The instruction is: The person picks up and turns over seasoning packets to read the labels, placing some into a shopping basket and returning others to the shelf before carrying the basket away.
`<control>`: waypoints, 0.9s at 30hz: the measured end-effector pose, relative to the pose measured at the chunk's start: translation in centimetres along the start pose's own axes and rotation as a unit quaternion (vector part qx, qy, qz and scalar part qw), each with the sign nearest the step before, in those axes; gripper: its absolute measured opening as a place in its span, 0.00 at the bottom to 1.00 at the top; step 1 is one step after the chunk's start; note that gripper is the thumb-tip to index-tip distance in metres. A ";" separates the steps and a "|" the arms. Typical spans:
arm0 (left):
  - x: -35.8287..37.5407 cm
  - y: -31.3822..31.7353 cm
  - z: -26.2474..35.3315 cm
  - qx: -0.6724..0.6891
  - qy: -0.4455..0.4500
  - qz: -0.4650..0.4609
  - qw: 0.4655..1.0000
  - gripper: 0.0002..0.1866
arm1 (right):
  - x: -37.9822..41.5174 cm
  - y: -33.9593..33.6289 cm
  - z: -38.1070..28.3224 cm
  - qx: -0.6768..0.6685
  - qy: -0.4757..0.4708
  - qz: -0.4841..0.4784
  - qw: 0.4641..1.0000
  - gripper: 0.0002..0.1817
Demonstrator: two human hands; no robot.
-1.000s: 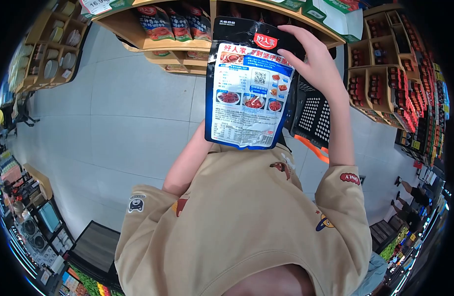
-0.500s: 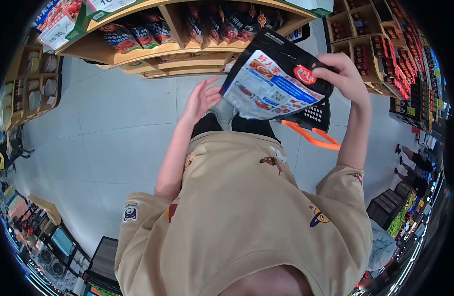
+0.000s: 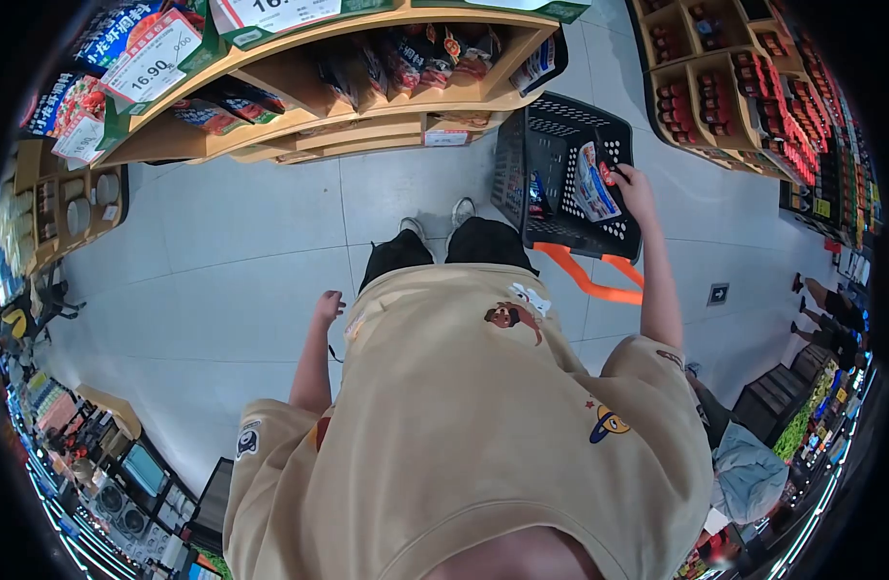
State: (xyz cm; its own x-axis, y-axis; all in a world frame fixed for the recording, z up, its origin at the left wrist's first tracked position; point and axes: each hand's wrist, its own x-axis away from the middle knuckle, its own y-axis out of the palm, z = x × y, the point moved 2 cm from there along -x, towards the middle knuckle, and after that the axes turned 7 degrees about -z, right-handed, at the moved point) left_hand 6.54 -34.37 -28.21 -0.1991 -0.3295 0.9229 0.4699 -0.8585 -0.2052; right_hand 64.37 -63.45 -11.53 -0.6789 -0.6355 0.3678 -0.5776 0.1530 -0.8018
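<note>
A black shopping basket [image 3: 511, 179] with an orange handle [image 3: 585, 277] stands on the floor to the right of my feet. My right hand [image 3: 630, 188] pinches the top corner of a black, white and blue food packet [image 3: 593, 184], which hangs inside the basket near its right wall. Another dark packet [image 3: 537, 196] lies in the basket's left part. My left hand [image 3: 329, 305] hangs by my left side with its fingers curled, and it touches nothing that I can see; whether it is fully closed is unclear.
A curved wooden shelf [image 3: 338, 124] with packets and price tags spans the front. Shelves of red-lidded jars [image 3: 712, 111] stand at the right, another wooden shelf [image 3: 117, 193] at the left. People's legs [image 3: 819, 292] show at the far right; a person in grey-blue [image 3: 749, 474] is behind me.
My right hand has lowered the packet from in front of me into the basket. My left hand has dropped back to my side. The basket now shows whole.
</note>
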 end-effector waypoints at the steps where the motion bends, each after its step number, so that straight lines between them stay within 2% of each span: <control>1: 0.4 0.1 -0.5 0.000 -0.046 0.002 0.999 0.20 | -0.4 1.8 1.8 0.030 0.021 0.001 0.999 0.11; 3: 1.0 0.1 -0.5 0.000 -0.055 0.004 0.998 0.20 | -0.4 3.1 2.0 0.095 0.079 -0.018 0.992 0.12; 5: 1.7 0.5 -0.2 0.002 -0.065 0.007 0.998 0.20 | -2.0 6.7 6.2 0.115 0.071 -0.035 0.990 0.12; 7: 2.0 0.8 1.2 0.024 -0.006 0.007 1.000 0.19 | -2.7 8.6 7.9 0.130 0.072 -0.048 0.988 0.12; 8: 2.5 1.2 2.1 0.027 -0.009 0.009 1.000 0.19 | -2.8 9.0 8.1 0.141 0.076 -0.026 0.987 0.11; 10: 3.9 2.1 4.7 0.037 0.083 0.025 0.996 0.18 | -3.5 9.9 8.8 0.150 0.075 -0.005 0.986 0.10; 12: 5.0 2.6 6.5 0.029 0.102 0.027 0.994 0.16 | -4.8 11.1 10.0 0.153 0.100 -0.034 0.983 0.09; 13: 5.6 3.0 7.2 0.020 0.119 0.026 0.992 0.16 | -5.1 11.7 10.4 0.151 0.080 -0.015 0.985 0.09; 15: 6.0 3.7 7.5 0.022 0.141 0.036 0.989 0.16 | -5.4 12.1 9.1 0.212 0.072 -0.068 0.972 0.08; 16: 6.0 4.0 7.2 0.004 0.148 0.034 0.988 0.16 | -6.4 14.6 11.8 0.236 0.059 -0.067 0.968 0.09; 18: 5.3 4.2 5.7 -0.010 0.157 0.044 0.987 0.16 | -5.8 15.8 10.6 0.281 0.074 -0.150 0.945 0.10; 19: 5.1 4.4 4.8 -0.008 0.156 0.051 0.986 0.16 | -5.6 16.6 10.4 0.274 0.086 -0.183 0.940 0.10; 20: 5.3 4.5 4.5 -0.003 0.147 0.058 0.987 0.16 | -5.3 17.9 10.5 0.261 0.091 -0.162 0.947 0.10; 21: 5.6 4.7 4.2 0.000 0.136 0.061 0.989 0.16 | -5.0 18.7 10.4 0.251 0.082 -0.245 0.933 0.10; 22: 5.8 4.9 3.8 0.000 0.124 0.074 0.989 0.16 | -4.1 17.7 7.8 0.242 0.085 -0.281 0.925 0.10; 24: 5.9 5.4 2.9 0.009 0.119 0.094 0.988 0.17 | -3.3 17.4 5.3 0.212 0.037 -0.307 0.927 0.10; 26: 5.5 6.0 1.9 0.032 0.096 0.078 0.992 0.17 | -3.4 18.0 3.6 0.132 0.034 -0.268 0.954 0.10; 27: 5.3 6.4 1.5 0.039 0.104 0.084 0.990 0.17 | -4.0 18.2 3.4 0.110 -0.007 -0.249 0.962 0.11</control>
State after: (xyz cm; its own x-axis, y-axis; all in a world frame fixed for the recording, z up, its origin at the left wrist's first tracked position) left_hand 9.75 -40.99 -24.17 -0.2811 -0.5456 0.7895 0.5745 -0.7546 -0.3169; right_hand 58.13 -60.66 -29.24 -0.3355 -0.5997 0.7265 -0.7186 -0.3358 -0.6090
